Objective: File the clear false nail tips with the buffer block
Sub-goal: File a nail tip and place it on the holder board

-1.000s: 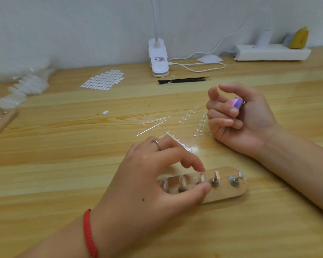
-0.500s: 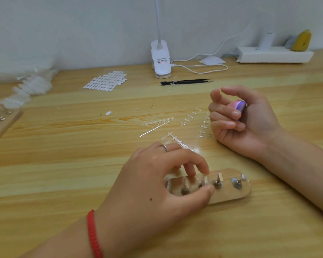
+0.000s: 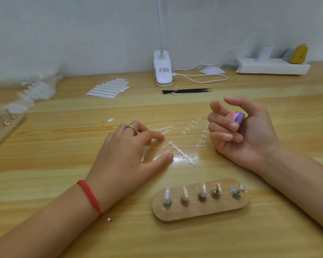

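Note:
My right hand [image 3: 244, 135] lies palm-up on the table, its fingers curled round a small pink and purple buffer block [image 3: 237, 118]. An oval wooden stand [image 3: 199, 211] in front carries a row of metal posts, each with a clear nail tip [image 3: 167, 194] on it. My left hand [image 3: 127, 157] rests flat on the table beyond the stand, finger and thumb spread over some blurred clear pieces [image 3: 157, 151]. Whether it touches one I cannot tell. Empty clear sprue strips [image 3: 183, 153] lie between my hands.
A white clip lamp [image 3: 162, 71] with its cable, black tweezers [image 3: 186, 90] and a sheet of white adhesive tabs [image 3: 108, 88] lie farther back. A white power strip [image 3: 272, 67] sits at the back right. Another wooden stand [image 3: 2, 127] and clear bags are at the left.
My left hand has left the wooden stand and moved away and leftward to the clear pieces on the table. The right hand has kept still with the block.

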